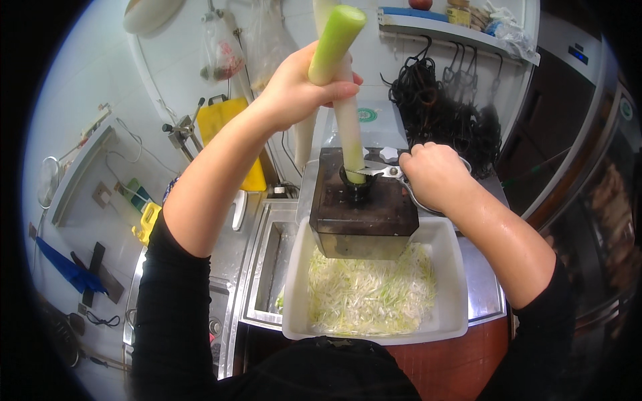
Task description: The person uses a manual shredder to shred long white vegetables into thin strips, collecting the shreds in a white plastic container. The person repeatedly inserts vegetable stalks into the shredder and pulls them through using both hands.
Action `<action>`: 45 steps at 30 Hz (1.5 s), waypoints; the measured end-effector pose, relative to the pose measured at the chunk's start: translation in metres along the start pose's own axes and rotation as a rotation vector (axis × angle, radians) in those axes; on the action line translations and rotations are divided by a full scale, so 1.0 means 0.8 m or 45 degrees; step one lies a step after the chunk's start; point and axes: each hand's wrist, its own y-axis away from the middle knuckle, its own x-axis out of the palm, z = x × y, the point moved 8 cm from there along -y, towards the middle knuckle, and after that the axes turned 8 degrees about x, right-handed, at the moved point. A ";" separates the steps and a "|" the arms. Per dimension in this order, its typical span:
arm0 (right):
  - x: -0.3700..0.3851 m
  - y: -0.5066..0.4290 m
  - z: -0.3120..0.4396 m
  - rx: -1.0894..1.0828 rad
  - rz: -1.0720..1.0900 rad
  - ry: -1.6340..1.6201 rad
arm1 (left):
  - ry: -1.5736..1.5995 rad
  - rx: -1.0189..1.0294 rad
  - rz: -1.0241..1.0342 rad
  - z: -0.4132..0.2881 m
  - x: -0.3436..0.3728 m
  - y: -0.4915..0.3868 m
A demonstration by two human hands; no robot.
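Observation:
My left hand [306, 92] is closed around thick leek stalks. A green cut end [338, 42] points up towards me, and a pale stalk [346, 115] runs down from the hand. The pale stalk's lower end stands in the round black feed opening [355, 189] of a vegetable shredder [366, 215] with a dark translucent cover. In my right hand [436, 173] is a pair of metal scissors [393, 172], their blades at the stalk's lower end, just at the opening. Below the shredder, a white plastic tub [451, 301] holds shredded leek [371, 295].
A steel sink [273, 260] lies left of the tub. A yellow board [253, 173] leans at the wall. Black hooks [426, 90] hang in a bunch under a white shelf [451, 32] at upper right. A dark cabinet [531, 115] stands on the right.

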 end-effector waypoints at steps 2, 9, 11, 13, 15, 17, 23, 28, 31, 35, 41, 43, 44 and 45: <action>0.005 0.001 -0.003 0.015 -0.001 -0.027 | -0.026 0.021 0.047 -0.001 0.004 -0.002; 0.019 0.019 -0.035 0.002 0.011 -0.053 | 0.104 -0.093 -0.040 0.038 -0.010 0.002; 0.015 0.027 -0.066 0.234 0.153 -0.163 | 0.124 -0.121 -0.079 0.047 -0.026 0.001; 0.000 0.028 -0.075 0.336 0.219 -0.146 | 0.138 -0.167 -0.109 0.056 -0.029 0.002; -0.010 0.019 -0.067 0.271 0.204 -0.163 | 0.170 -0.207 -0.163 0.063 -0.031 0.004; -0.018 0.004 -0.047 0.237 0.194 -0.184 | 0.165 -0.233 -0.200 0.064 -0.036 0.009; -0.002 -0.025 -0.005 0.128 0.275 -0.182 | 0.195 -0.194 -0.181 0.058 -0.034 0.009; 0.003 -0.011 -0.040 0.140 0.223 -0.185 | 0.166 -0.117 -0.212 0.034 -0.041 0.010; -0.024 0.006 -0.087 0.298 0.169 -0.188 | 0.096 -0.094 -0.174 0.027 -0.040 0.013; -0.063 0.010 -0.105 0.380 0.100 -0.199 | -0.009 0.040 -0.097 0.018 -0.015 -0.001; -0.076 0.003 -0.104 0.362 0.021 -0.274 | -0.581 0.008 0.106 0.003 0.023 -0.008; -0.062 0.008 -0.097 0.289 -0.015 -0.296 | -0.531 0.028 0.072 -0.001 0.022 -0.007; -0.056 0.009 -0.092 0.281 -0.009 -0.277 | -0.544 0.042 0.059 -0.006 0.020 -0.005; -0.053 0.011 -0.087 0.293 0.018 -0.265 | -0.558 0.058 0.049 -0.010 0.017 -0.005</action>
